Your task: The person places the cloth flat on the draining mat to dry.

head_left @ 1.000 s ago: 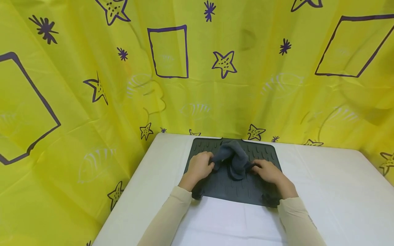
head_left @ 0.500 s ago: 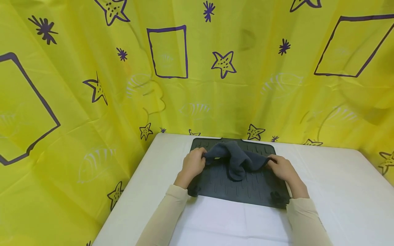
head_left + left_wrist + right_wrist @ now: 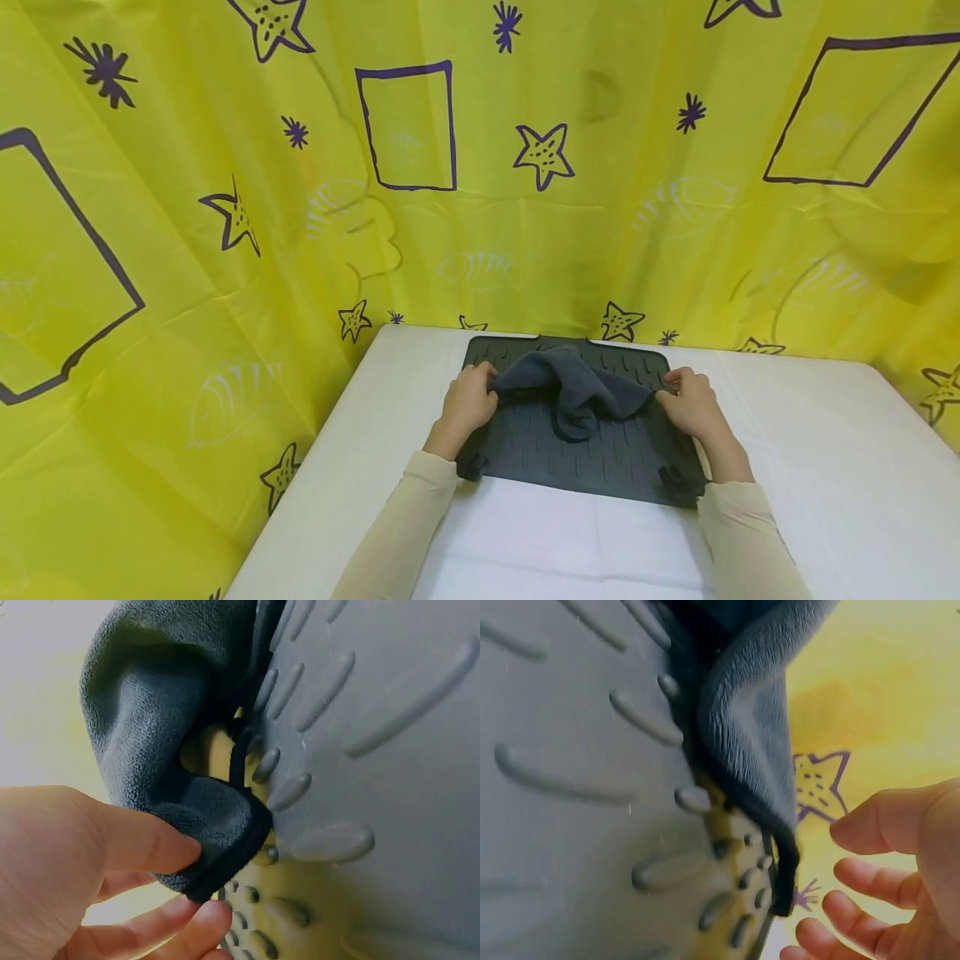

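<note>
A dark blue-grey fleecy cloth lies bunched and twisted over the upper part of a dark ridged rubber mat. My left hand pinches the cloth's left corner between thumb and fingers, as the left wrist view shows at the cloth's dark hem. At the other end, my right hand is beside the cloth's right corner with fingers spread apart. In the right wrist view a gap separates the fingertips from the cloth's hanging corner.
The mat rests on a white table. Dark tufts or clips sit at the mat's near corners, close to the wrists. A yellow curtain printed with stars and frames hangs behind and to the left of the table.
Both hands have moved apart, the right one farther, stretching the cloth sideways. Since half a second ago, the right hand has let go of its corner.
</note>
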Tool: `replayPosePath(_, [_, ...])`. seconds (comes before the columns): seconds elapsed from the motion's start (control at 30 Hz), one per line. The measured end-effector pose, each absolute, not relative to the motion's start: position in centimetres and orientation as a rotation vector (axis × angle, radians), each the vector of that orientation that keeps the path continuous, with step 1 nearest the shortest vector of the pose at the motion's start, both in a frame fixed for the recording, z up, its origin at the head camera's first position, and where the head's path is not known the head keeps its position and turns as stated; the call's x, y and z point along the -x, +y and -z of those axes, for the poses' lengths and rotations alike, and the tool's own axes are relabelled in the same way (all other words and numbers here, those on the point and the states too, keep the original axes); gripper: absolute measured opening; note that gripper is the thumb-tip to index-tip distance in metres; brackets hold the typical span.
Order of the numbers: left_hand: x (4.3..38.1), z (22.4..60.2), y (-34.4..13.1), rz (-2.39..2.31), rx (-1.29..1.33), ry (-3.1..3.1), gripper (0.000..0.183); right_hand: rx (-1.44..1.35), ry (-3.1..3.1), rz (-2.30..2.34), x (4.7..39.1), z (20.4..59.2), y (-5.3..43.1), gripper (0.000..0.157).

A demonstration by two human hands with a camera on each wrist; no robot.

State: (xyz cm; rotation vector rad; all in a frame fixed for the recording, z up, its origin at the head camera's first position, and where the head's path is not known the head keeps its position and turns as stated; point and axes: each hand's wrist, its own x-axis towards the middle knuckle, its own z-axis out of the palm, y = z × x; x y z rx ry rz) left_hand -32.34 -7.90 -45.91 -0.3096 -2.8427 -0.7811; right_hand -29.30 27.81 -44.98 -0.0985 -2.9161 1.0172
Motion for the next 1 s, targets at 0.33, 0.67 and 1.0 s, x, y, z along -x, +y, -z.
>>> replayPosePath(0.33, [32.5, 45.9, -8.4, 0.797, 0.234, -2.931, 0.028, -0.291, -3.019, -1.135, 29.1, 44.0, 25.0, 0.02])
replayPosePath(0.67, [32.4, 45.4, -8.5, 0.827, 0.23, -2.879, 0.023, -0.584, -3.22, -1.194, 28.7, 44.7, 22.6, 0.026])
replayPosePath(1.0, [32.4, 45.3, -8.5, 0.908, 0.293, -2.832, 0.019, -0.409, -3.189, -0.924, 28.9, 46.0, 20.4, 0.036])
